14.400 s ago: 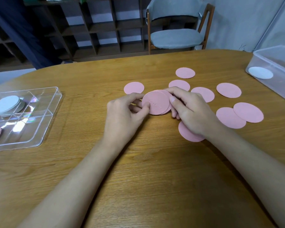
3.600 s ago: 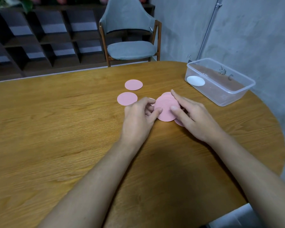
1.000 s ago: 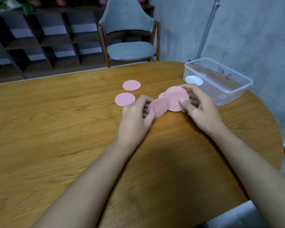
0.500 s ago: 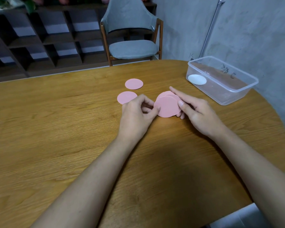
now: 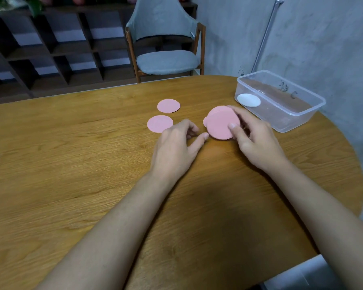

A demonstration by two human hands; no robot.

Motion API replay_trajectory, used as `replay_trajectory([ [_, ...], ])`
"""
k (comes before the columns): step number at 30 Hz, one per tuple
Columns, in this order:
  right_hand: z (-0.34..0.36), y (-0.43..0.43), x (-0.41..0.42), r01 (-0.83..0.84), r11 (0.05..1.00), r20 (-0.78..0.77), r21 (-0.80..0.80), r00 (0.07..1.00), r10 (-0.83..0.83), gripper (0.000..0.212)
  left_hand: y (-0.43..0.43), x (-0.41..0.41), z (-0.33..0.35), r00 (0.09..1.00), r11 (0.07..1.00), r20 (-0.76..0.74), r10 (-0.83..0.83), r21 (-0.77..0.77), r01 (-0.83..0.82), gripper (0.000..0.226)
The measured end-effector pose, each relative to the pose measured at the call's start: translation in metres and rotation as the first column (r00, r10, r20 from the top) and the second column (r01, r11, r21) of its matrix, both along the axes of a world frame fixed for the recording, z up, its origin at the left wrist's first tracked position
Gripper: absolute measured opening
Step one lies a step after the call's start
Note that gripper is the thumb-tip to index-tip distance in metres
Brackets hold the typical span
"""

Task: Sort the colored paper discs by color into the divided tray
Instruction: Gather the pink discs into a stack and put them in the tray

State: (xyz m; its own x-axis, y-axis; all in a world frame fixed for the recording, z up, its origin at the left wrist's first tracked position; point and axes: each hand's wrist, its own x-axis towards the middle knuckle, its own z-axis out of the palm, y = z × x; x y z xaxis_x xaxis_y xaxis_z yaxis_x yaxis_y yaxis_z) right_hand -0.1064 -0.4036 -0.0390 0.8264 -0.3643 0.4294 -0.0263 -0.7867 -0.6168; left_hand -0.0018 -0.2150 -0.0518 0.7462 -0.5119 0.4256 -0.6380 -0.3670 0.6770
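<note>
My right hand (image 5: 254, 139) grips a stack of pink paper discs (image 5: 220, 122), tilted up off the wooden table (image 5: 71, 164), thumb on the front face. My left hand (image 5: 176, 149) hovers just left of the stack with fingers apart and curled, its thumb tip close to the stack's lower edge, holding nothing. Two loose pink discs lie flat on the table: a nearer one (image 5: 158, 123) partly behind my left fingers and a farther one (image 5: 168, 105). The divided tray is out of view.
A clear plastic box (image 5: 281, 101) with one white disc (image 5: 248, 100) inside stands at the table's right edge. A grey chair (image 5: 166, 59) and dark shelving (image 5: 50, 49) sit beyond the far edge. The table's rounded right end drops off near my right arm.
Over the last second my left hand passed its pink disc onto the stack and let go, pulling slightly away. My right hand now holds the whole stack alone, raised a little.
</note>
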Motion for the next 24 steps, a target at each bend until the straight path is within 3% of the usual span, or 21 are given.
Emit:
replay_trajectory([
  [3,0.001,-0.013,0.0,0.112,0.991,0.058,0.069,0.992,-0.116,0.033,0.0,0.001,-0.002,0.988,0.975,0.117,-0.098,0.212,0.071,0.036],
  [6,0.0,-0.019,0.001,0.172,0.98,0.056,0.096,0.982,-0.178,0.032,0.0,0.0,0.001,0.954,0.884,0.143,-0.265,0.431,0.181,0.058],
  [11,-0.006,-0.019,0.004,0.193,0.976,0.059,0.101,0.978,-0.199,0.032,-0.004,0.002,0.004,0.937,0.782,0.169,-0.307,0.606,0.147,0.074],
  [16,-0.007,-0.02,0.006,0.191,0.975,0.044,0.112,0.979,-0.197,0.033,-0.008,0.007,0.004,0.927,0.78,0.208,-0.311,0.613,0.124,0.074],
  [24,-0.009,-0.021,0.007,0.169,0.979,0.049,0.115,0.983,-0.176,0.031,-0.008,0.008,0.002,0.962,0.908,0.172,-0.214,0.398,0.131,0.058],
])
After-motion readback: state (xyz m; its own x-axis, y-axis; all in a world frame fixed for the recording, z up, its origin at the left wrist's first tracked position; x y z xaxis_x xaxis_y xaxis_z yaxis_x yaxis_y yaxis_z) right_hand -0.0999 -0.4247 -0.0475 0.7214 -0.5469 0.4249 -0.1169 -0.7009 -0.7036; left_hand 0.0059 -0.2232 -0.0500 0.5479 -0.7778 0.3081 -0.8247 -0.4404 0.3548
